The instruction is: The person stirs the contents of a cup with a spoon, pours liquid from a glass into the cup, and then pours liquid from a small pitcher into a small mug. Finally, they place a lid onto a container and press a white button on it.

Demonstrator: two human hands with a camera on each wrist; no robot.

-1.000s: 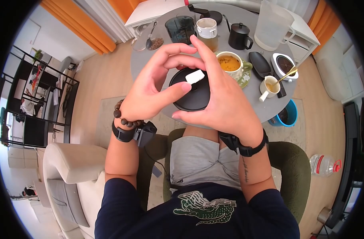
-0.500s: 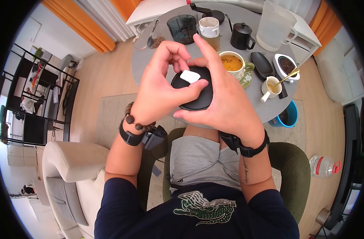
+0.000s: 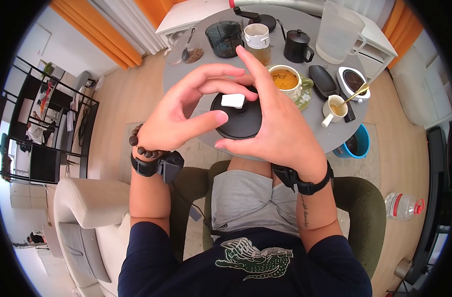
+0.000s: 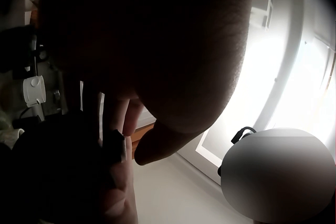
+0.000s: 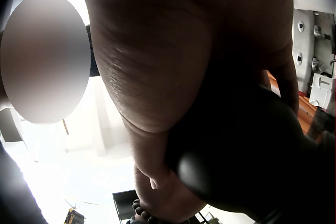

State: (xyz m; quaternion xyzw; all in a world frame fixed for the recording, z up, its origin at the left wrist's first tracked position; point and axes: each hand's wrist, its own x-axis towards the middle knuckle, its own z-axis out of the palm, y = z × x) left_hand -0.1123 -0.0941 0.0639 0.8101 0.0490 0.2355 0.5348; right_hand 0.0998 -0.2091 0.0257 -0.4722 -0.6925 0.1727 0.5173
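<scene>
My right hand [image 3: 287,121] grips a round black object [image 3: 238,121] from its right side, thumb near the lower edge and fingers around the far side. A small white piece [image 3: 233,101] lies over its dark top, beside a small black knob. Over that top, my left hand [image 3: 179,106] has its fingers reaching across and its thumb apart from the white piece; whether a fingertip touches the piece is unclear. In the right wrist view the black object [image 5: 247,145] is dark against the palm. The left wrist view is mostly shadow.
On the round grey table [image 3: 186,86] stand a cup of orange-yellow liquid [image 3: 284,79], a black pot [image 3: 297,47], a dark clear container [image 3: 224,39], a clear pitcher [image 3: 338,34], a white scale [image 3: 353,81] and a small creamer [image 3: 334,109] with a gold spoon. A blue bin [image 3: 357,143] is below.
My left thumb and fingers closed in over the top, then spread apart again. The white piece has shifted left and slightly down, and its angle has changed. My right hand keeps its hold.
</scene>
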